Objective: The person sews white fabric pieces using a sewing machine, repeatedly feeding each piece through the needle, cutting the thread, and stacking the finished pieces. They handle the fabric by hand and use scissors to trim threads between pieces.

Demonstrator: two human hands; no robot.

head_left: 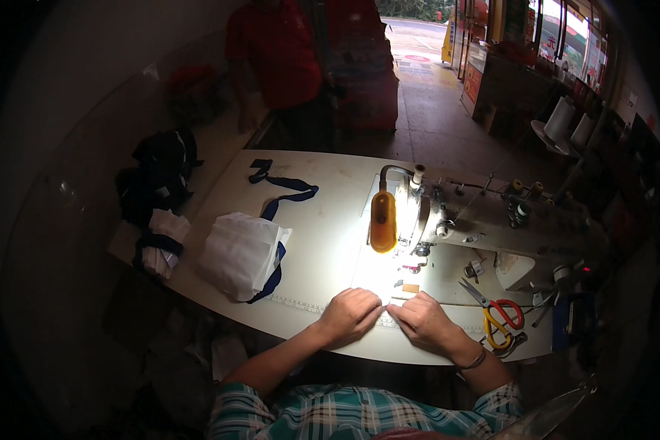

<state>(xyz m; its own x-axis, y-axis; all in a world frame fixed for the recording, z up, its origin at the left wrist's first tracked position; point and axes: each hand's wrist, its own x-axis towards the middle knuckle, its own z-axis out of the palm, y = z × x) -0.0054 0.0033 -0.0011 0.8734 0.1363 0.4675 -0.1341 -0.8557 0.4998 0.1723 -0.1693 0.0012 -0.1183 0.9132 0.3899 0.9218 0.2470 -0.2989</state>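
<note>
My left hand (350, 315) and my right hand (427, 321) meet at the front edge of the white sewing table (323, 257), just in front of the sewing machine (462, 220). The fingers of both hands are bent and pressed together, their tips almost touching. Whatever lies between them is too small and too washed out by the bright light to name. Just beyond the fingertips sits a small tan piece (411, 288), near the needle area. A yellow lamp (383, 222) lights this spot.
Scissors with red and yellow handles (502, 323) lie right of my right hand. A white fabric stack (242, 253) and a navy strap (293, 192) are on the left, with dark cloth (161, 165) beyond. Thread cones (561, 119) stand back right. A person in red (275, 55) stands across the table.
</note>
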